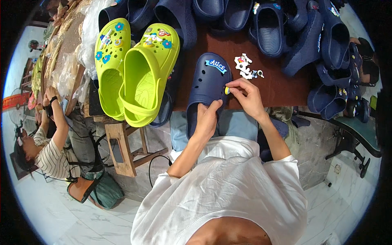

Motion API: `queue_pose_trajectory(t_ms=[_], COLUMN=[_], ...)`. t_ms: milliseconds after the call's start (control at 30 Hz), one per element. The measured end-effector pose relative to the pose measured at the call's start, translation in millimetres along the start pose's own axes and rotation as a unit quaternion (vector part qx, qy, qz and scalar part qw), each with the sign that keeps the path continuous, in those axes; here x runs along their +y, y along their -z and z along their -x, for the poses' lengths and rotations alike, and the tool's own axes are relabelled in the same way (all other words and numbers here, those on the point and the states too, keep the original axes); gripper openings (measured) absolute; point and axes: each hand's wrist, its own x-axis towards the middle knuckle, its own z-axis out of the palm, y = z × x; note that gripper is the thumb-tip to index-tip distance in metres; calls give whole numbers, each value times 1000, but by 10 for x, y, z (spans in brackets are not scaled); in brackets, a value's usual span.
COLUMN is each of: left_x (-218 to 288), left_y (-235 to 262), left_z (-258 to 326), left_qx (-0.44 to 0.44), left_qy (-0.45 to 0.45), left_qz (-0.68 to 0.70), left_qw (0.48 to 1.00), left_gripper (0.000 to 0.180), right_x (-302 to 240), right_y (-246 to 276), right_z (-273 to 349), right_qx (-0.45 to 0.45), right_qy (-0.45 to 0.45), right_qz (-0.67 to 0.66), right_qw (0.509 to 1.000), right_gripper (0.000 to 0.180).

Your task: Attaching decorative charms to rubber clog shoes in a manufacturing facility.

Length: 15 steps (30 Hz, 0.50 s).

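A navy clog (pixel 200 87) lies toe away from me at the near edge of the brown table. A blue name-plate charm (pixel 215 65) sits across its toe. My left hand (pixel 207 118) grips the clog at its opening, the fingers inside and the thumb on the upper. Between the thumb and fingers of my right hand (pixel 247 97) is a small yellow-and-white shoe charm (pixel 227 90), held against the clog's right side. Whether its stem is in a hole cannot be seen. Just beyond that hand lies a loose pile of white and coloured charms (pixel 243 65).
Two lime-green clogs (pixel 141 92) with flower charms stand at my left. Many navy clogs (pixel 269 34) crowd the table's far and right sides. A wooden stool (pixel 121 151) is below left. Further left, a person in a striped top (pixel 57 151) works at another table.
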Motion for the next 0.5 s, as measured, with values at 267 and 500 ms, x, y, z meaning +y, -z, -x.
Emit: queue_pose_trajectory(t_ms=[267,500], left_x=[-44,-159], left_y=[-34,-137], left_z=[44,-58], left_qx=[23,44], left_qy=[-9,-59], left_qz=[-38,-59], left_qw=[999,996], left_gripper=[44,41], right_x=[-51,-185], right_y=[40,-15], right_z=[-30,23], right_qx=[-11,8], right_qy=[0,157], right_qz=[13,240], right_qw=[1000,958], right_gripper=[11,15])
